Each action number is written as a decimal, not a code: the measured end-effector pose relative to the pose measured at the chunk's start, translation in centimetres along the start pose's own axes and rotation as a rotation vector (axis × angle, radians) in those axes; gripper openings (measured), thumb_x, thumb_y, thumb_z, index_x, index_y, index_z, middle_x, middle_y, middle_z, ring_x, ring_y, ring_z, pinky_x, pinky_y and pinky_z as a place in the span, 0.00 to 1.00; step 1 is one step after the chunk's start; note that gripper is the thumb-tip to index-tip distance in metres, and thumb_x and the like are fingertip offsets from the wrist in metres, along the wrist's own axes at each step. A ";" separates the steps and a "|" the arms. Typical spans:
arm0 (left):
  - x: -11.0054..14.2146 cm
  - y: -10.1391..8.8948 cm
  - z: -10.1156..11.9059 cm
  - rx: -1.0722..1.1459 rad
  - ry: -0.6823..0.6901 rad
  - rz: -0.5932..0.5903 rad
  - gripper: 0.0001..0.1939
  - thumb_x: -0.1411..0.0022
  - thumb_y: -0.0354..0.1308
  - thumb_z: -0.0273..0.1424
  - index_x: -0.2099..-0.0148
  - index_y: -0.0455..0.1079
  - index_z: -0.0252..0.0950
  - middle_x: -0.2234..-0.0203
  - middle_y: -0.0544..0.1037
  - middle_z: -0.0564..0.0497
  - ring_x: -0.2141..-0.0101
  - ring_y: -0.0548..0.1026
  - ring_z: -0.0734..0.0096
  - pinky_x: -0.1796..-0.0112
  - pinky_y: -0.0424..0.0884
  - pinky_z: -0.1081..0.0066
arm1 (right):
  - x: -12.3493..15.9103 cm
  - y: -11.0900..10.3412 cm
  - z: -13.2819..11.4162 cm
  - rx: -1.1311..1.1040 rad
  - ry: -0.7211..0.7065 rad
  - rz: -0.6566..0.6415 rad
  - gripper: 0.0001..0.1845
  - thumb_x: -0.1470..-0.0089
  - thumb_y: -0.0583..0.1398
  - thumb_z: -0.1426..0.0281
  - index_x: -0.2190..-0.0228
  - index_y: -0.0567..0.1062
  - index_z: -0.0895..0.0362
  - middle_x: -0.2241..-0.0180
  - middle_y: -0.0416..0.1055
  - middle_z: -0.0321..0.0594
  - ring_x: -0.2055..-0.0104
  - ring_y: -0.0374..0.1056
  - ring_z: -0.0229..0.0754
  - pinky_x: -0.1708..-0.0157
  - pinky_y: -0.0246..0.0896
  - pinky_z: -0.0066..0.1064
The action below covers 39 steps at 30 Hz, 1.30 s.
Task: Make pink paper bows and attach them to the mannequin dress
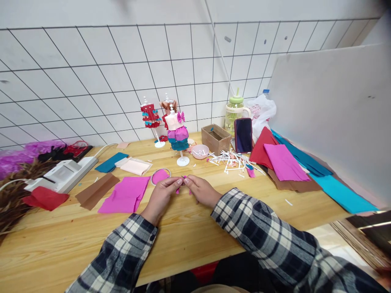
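Observation:
Both hands meet low over the wooden table, fingertips pinched together. My left hand (161, 195) and my right hand (201, 190) are closed on a small piece of magenta crepe paper (177, 190), whose ends poke out below the fingers; most of it is hidden. Just behind my left hand lies a ring of tape (152, 178) with magenta showing through it. A folded magenta sheet (126, 195) rests to its left. Beyond the hands stands a small white dress form (178, 136) in a pale pink top, a magenta and teal skirt and a magenta bow.
Two more dressed forms, one in red (148, 116), stand behind. Further right are a pink bowl (200, 151), a cardboard box (216, 140), paper scraps (230, 160), a propped phone (243, 135) and a green-lidded jug (235, 110). A power strip (65, 173) lies left; coloured sheets (287, 162) lie right.

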State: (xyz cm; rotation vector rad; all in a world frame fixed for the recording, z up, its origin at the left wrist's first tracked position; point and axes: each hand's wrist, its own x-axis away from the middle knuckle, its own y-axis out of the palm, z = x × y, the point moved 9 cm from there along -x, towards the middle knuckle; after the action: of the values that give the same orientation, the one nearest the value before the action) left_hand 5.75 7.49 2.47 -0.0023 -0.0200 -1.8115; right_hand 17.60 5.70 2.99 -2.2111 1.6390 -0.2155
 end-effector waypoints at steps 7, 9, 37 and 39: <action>-0.4 0.4 -0.6 0.178 0.003 0.010 0.18 0.46 0.65 0.39 0.56 0.77 0.34 0.47 0.74 0.41 0.44 0.67 0.57 0.47 0.63 0.62 | -0.3 -0.1 0.7 -0.379 0.060 0.048 0.23 0.45 0.59 0.58 0.52 0.72 0.57 0.80 0.61 0.29 0.81 0.56 0.32 0.81 0.54 0.24; -0.4 0.8 -1.0 0.253 -0.019 0.014 0.17 0.47 0.67 0.38 0.57 0.78 0.35 0.49 0.75 0.43 0.44 0.66 0.58 0.46 0.62 0.63 | -0.3 0.0 0.5 -0.332 0.029 0.078 0.22 0.49 0.62 0.62 0.53 0.74 0.58 0.82 0.58 0.27 0.80 0.54 0.32 0.79 0.52 0.24; 2.0 1.7 4.6 -1.115 0.534 0.041 0.10 0.39 0.55 0.31 0.60 0.78 0.45 0.58 0.78 0.46 0.49 0.66 0.50 0.45 0.42 0.44 | 0.2 -0.6 -0.1 0.654 -0.016 -0.056 0.09 0.42 0.55 0.69 0.61 0.74 0.54 0.62 0.76 0.42 0.58 0.70 0.44 0.60 0.57 0.31; 1.9 1.5 4.4 -1.121 0.518 0.054 0.11 0.38 0.54 0.33 0.61 0.78 0.44 0.63 0.80 0.45 0.52 0.67 0.50 0.46 0.44 0.44 | 0.2 -0.6 0.1 0.537 0.009 -0.035 0.10 0.41 0.55 0.68 0.60 0.74 0.54 0.61 0.76 0.43 0.57 0.70 0.44 0.57 0.58 0.32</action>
State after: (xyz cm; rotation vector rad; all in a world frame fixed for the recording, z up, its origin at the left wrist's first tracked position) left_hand 6.77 5.38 6.95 -0.3210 1.3314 -1.5085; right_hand 18.26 5.69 3.17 -1.8259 1.3461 -0.5984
